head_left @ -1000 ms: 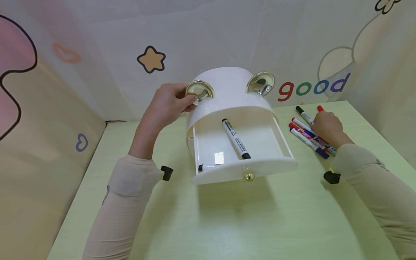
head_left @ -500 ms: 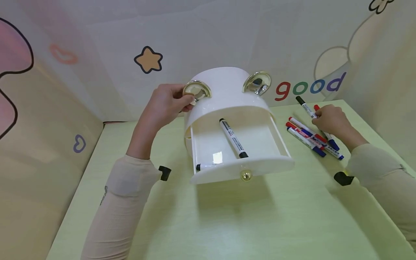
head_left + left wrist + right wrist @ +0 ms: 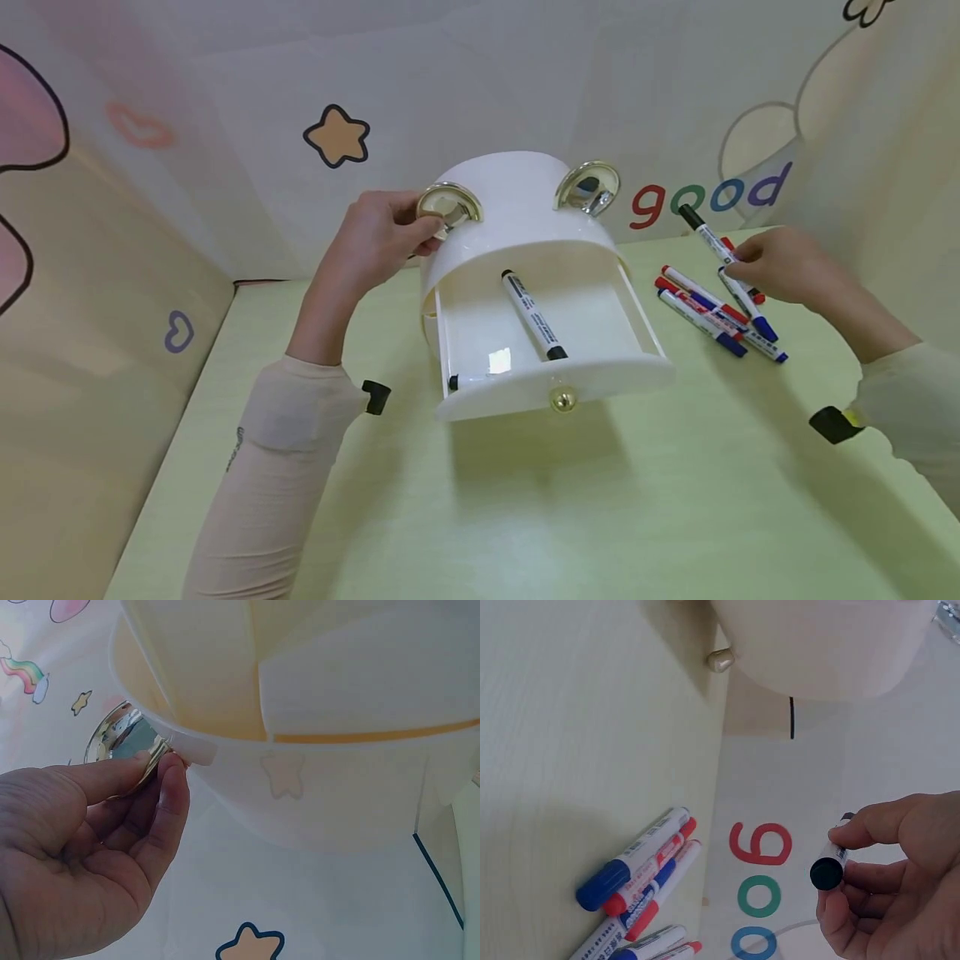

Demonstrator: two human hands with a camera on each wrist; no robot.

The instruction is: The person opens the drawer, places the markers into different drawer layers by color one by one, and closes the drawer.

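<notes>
A white rounded box (image 3: 517,200) with two gold ear-like discs stands at the back of the table, its drawer (image 3: 592,317) pulled out. My left hand (image 3: 386,237) pinches the left gold disc (image 3: 120,739) between thumb and fingers. Inside the drawer lies a black-capped marker (image 3: 534,315), and the black end of another (image 3: 453,382) shows at its front left corner. To the right, my right hand (image 3: 787,265) pinches a black-capped marker (image 3: 830,862), raised above a pile of markers (image 3: 701,321) with red and blue caps.
A gold knob (image 3: 563,399) sits on the drawer front, which juts out over the table (image 3: 540,517). Behind the box rises a printed backdrop (image 3: 450,75) with a star and the word "good". Side walls of the same cloth flank the table.
My right hand has lifted the black-capped marker out of the pile and drawn back to the right, uncovering more of the other markers. My left hand keeps its grip on the disc.
</notes>
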